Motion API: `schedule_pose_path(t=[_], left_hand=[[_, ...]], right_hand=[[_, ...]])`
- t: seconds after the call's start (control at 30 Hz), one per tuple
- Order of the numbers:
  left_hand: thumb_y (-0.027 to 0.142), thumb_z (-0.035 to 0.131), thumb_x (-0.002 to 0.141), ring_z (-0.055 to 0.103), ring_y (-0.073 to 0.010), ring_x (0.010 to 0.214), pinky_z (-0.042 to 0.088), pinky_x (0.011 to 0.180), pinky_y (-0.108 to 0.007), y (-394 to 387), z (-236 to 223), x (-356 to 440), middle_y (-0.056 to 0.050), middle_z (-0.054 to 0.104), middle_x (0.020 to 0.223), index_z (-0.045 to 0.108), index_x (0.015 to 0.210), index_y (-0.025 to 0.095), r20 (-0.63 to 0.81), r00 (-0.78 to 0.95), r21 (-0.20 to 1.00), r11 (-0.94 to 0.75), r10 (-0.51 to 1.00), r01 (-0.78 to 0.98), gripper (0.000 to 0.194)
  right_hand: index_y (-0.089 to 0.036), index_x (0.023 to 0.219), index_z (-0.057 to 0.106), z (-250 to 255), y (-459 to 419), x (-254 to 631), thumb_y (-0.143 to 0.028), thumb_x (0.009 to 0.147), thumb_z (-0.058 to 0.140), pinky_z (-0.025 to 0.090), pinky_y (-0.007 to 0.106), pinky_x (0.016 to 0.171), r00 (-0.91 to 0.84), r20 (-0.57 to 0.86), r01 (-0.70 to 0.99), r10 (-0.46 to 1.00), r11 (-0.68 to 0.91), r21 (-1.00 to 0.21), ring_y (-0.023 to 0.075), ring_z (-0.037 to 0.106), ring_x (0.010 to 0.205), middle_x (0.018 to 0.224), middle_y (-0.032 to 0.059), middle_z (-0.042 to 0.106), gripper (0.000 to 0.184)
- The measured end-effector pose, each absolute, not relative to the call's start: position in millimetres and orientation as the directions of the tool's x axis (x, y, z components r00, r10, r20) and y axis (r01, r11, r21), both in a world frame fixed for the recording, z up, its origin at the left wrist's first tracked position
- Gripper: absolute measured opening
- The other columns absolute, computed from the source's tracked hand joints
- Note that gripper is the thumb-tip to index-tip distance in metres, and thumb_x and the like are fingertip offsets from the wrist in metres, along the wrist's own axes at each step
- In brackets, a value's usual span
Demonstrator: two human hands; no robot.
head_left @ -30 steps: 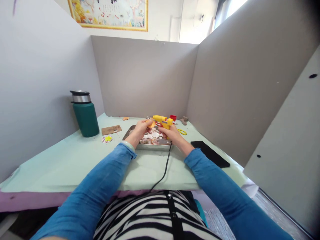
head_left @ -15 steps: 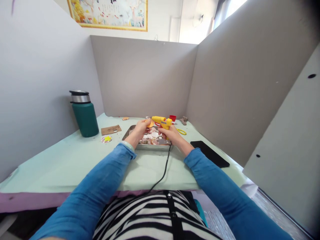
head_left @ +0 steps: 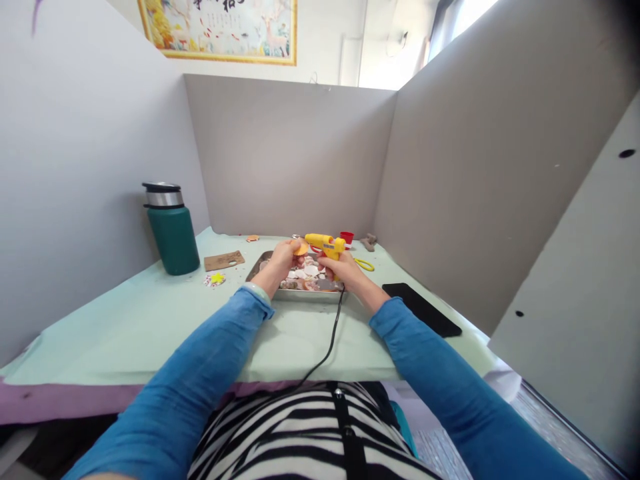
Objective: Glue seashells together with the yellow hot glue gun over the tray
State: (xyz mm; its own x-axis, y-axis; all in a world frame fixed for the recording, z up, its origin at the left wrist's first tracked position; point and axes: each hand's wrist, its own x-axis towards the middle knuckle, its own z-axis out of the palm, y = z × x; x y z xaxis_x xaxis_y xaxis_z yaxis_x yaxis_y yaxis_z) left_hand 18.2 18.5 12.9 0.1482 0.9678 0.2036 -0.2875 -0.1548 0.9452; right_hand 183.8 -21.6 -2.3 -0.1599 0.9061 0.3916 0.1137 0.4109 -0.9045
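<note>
A: Where's the orange pc (head_left: 301, 248)?
B: In my L hand (head_left: 284, 257), fingers pinching its edge, prob. to leave its face clear. Over tray (head_left: 310, 295), btwn counter's (head_left: 200, 333) front & back edges. R hand (head_left: 346, 266) grips glue gun (head_left: 320, 241).

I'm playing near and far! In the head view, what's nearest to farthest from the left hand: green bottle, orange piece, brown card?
1. Orange piece: in the left hand.
2. Brown card: lying to the left.
3. Green bottle: standing farther left.
</note>
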Motion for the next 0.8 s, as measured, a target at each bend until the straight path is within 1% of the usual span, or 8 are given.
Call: schedule_pose_path(t=[0.13,0.33,0.43,0.57,0.67,0.8], left_hand=[[0.016,0.058,0.082,0.045,-0.008,0.038,0.036,0.04,-0.019,18.6,13.7,16.5,-0.001,0.054,0.053,0.054,0.072,0.014,0.2,0.111,0.944,-0.161,0.974,-0.288,0.011],[0.019,0.059,0.082,0.042,-0.0078,0.038,0.034,0.039,-0.019,18.3,12.9,17.5,0.0,0.051,0.052,0.055,0.072,0.013,0.197,0.194,0.953,-0.14,0.961,-0.269,0.011],[0.017,0.056,0.082,0.042,-0.0079,0.038,0.034,0.04,-0.019,17.4,13.6,17.6,0.0,0.051,0.051,0.055,0.072,0.013,0.191,0.164,0.948,-0.138,0.968,-0.287,0.011],[0.014,0.058,0.08,0.043,-0.0074,0.038,0.034,0.041,-0.019,17.7,14.1,17.1,0.0,0.053,0.053,0.055,0.072,0.013,0.182,0.131,0.948,-0.139,0.975,-0.287,0.009],[0.016,0.06,0.079,0.042,-0.0075,0.037,0.033,0.039,-0.019,18.9,12.9,17.6,0.0,0.052,0.052,0.055,0.07,0.013,0.194,0.161,0.954,-0.148,0.968,-0.262,0.01],[0.015,0.057,0.081,0.043,-0.0075,0.037,0.034,0.038,-0.019,19.4,10.9,18.8,0.001,0.052,0.053,0.054,0.071,0.014,0.233,0.189,0.955,-0.188,0.954,-0.228,0.01]], right_hand=[[-0.017,0.079,0.06,-1.8,-22.5,184.1,-0.024,0.071,0.061,0.034,0.022,0.041,-0.156,0.391,0.099,0.907,0.408,-0.908,0.0067,0.042,0.039,0.056,-0.0042,0.056,0.011],[-0.018,0.079,0.06,-2.0,-22.4,184.3,-0.026,0.071,0.061,0.033,0.022,0.041,-0.162,0.399,0.101,0.903,0.417,-0.903,0.0065,0.041,0.04,0.058,-0.0039,0.058,0.011],[-0.018,0.08,0.06,-2.3,-22.4,184.1,-0.026,0.071,0.062,0.033,0.022,0.041,-0.162,0.393,0.099,0.905,0.411,-0.906,0.0063,0.041,0.04,0.06,-0.0035,0.059,0.012],[-0.017,0.082,0.061,-3.2,-21.3,183.9,-0.026,0.071,0.062,0.033,0.022,0.041,-0.154,0.386,0.103,0.909,0.404,-0.909,0.0068,0.041,0.04,0.059,-0.0037,0.058,0.014],[-0.017,0.081,0.061,-3.3,-20.8,183.9,-0.025,0.071,0.061,0.032,0.022,0.041,-0.151,0.385,0.1,0.91,0.402,-0.91,0.0069,0.041,0.04,0.059,-0.0035,0.058,0.013],[-0.017,0.079,0.06,-2.4,-21.3,184.2,-0.025,0.071,0.062,0.032,0.022,0.041,-0.161,0.394,0.1,0.905,0.412,-0.906,0.0068,0.041,0.04,0.06,-0.003,0.058,0.012]])
